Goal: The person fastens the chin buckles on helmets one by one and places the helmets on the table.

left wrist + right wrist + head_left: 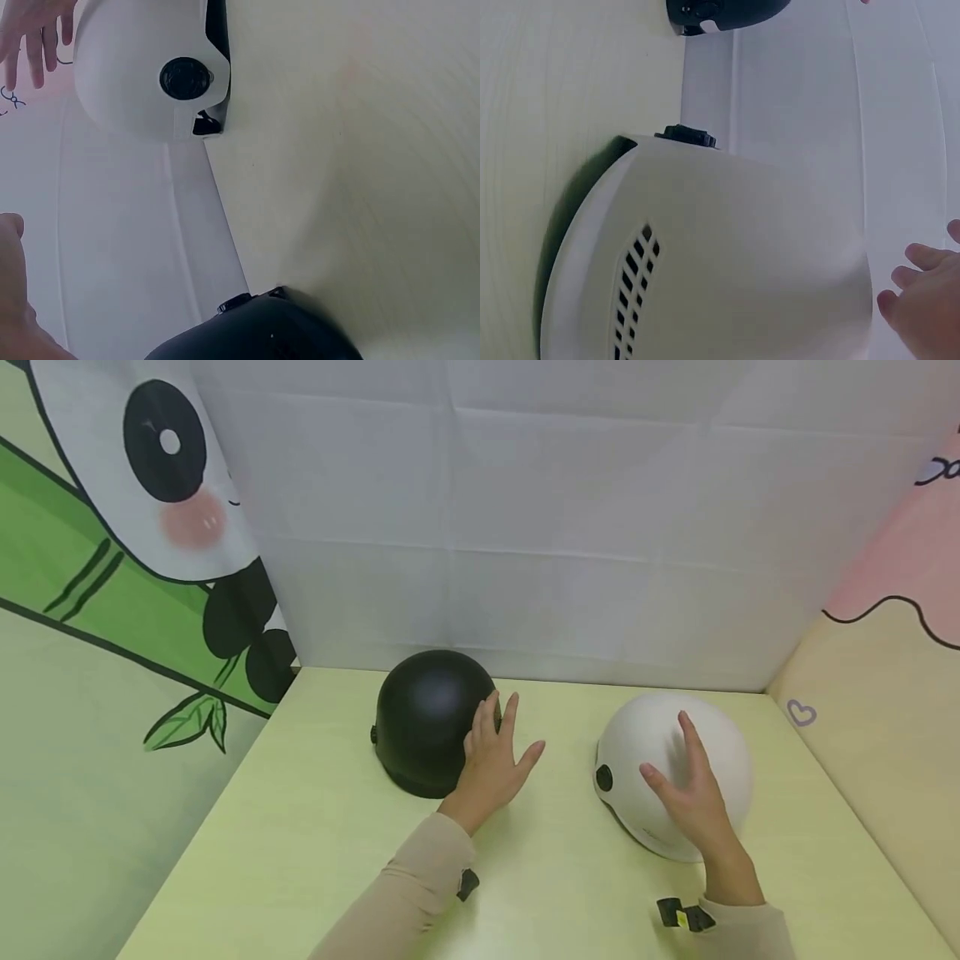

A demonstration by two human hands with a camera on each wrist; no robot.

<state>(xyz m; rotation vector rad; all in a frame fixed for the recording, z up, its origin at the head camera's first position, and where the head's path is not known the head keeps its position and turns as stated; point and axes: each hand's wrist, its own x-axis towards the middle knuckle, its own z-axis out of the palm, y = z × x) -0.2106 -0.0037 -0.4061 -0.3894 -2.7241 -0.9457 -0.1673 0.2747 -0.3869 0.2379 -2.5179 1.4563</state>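
Observation:
A matte black helmet [423,718] sits on the table, left of the middle in the head view. My left hand [491,764] is over its right side with the fingers spread; whether it touches the shell I cannot tell. To the right stands a white helmet [637,735] with a round black side fitting [604,777]. Over its front right part is my right hand [693,793], thumb and fingers extended. In the right wrist view that hand [930,300] appears just apart from the white shell [765,247], whose slotted vents [634,274] show.
Both helmets rest on a pale yellow table [300,860]. A white sheet [525,527] hangs behind the table's back edge. Painted walls stand at the left [75,735] and right [885,710]. Small black devices [682,916] are strapped at both wrists.

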